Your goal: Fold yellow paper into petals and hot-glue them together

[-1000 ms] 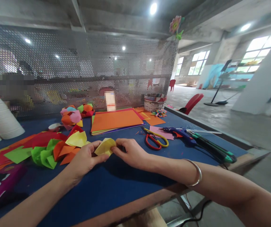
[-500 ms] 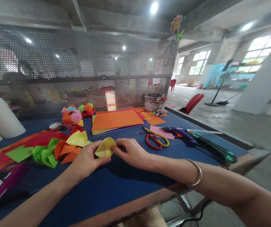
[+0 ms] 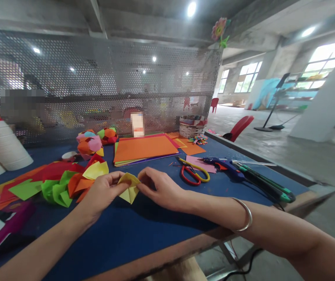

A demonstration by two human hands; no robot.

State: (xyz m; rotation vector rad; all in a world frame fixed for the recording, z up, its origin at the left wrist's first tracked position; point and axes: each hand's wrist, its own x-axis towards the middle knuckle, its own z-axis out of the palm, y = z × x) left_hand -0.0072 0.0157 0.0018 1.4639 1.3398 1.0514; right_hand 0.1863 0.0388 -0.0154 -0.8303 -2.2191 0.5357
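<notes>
A folded piece of yellow paper [image 3: 130, 194] is held between my two hands above the blue tabletop [image 3: 120, 238]. My left hand [image 3: 104, 191] pinches its left side with thumb and fingers. On its right edge, my right hand [image 3: 158, 189] pinches with thumb and forefinger; a metal bangle [image 3: 246, 214] circles that forearm. Just behind my left hand lie more folded yellow pieces [image 3: 95, 170], orange folded pieces [image 3: 78, 185] and green folded pieces [image 3: 56, 189]. A stack of coloured paper with an orange sheet [image 3: 147, 148] on top lies beyond my hands.
Right of my hands are scissors [image 3: 195, 173], a pink sheet [image 3: 199, 163], a blue glue gun [image 3: 228, 166] and a black-green tool [image 3: 264, 183]. Stacked white cups [image 3: 8, 144] and a purple tool [image 3: 8, 230] stand left. Paper balls [image 3: 89, 142] and a basket [image 3: 193, 125] sit behind.
The yellow paper has turned in my hands: a pointed flap now hangs downward. My left thumb has moved up onto the paper.
</notes>
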